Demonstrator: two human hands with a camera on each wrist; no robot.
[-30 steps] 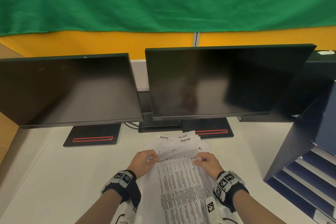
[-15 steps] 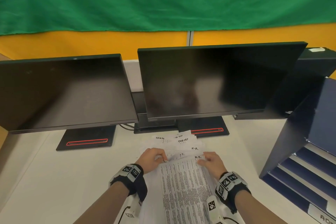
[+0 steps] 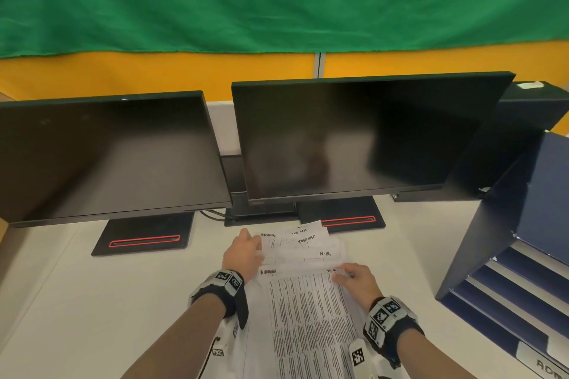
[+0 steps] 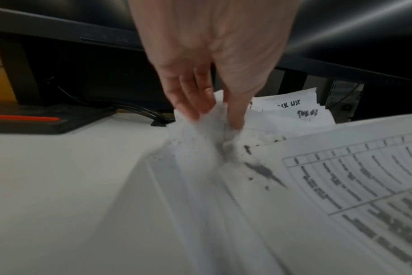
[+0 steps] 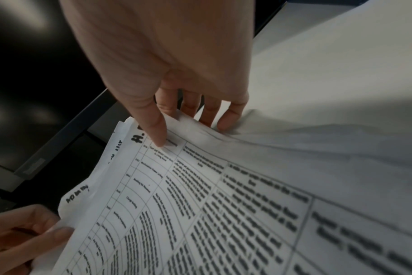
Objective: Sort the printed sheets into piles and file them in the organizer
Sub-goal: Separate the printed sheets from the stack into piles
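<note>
A fanned stack of printed sheets [image 3: 308, 301] lies on the white desk before me, with handwritten labels at their top edges. The top sheet [image 5: 223, 195] is a table of text marked "H.R." My left hand [image 3: 243, 255] pinches the left top corners of several sheets [image 4: 200, 130] between fingers and thumb. My right hand [image 3: 354, 278] pinches the top right corner of the top sheet, thumb [image 5: 153, 130] on the print and fingers curled under the edge. The dark blue organizer [image 3: 523, 271] with slanted shelves stands at the right.
Two dark monitors [image 3: 354, 138] on black stands with red stripes [image 3: 144, 240] fill the back of the desk, close behind the sheets. Cables [image 4: 134, 109] run under them. Bare desk [image 3: 92, 301] stretches to the left of the stack.
My left hand has slid forward along the left edge of the fanned sheets, spreading them. The right hand stays on the top sheet's corner. My head has shifted slightly.
</note>
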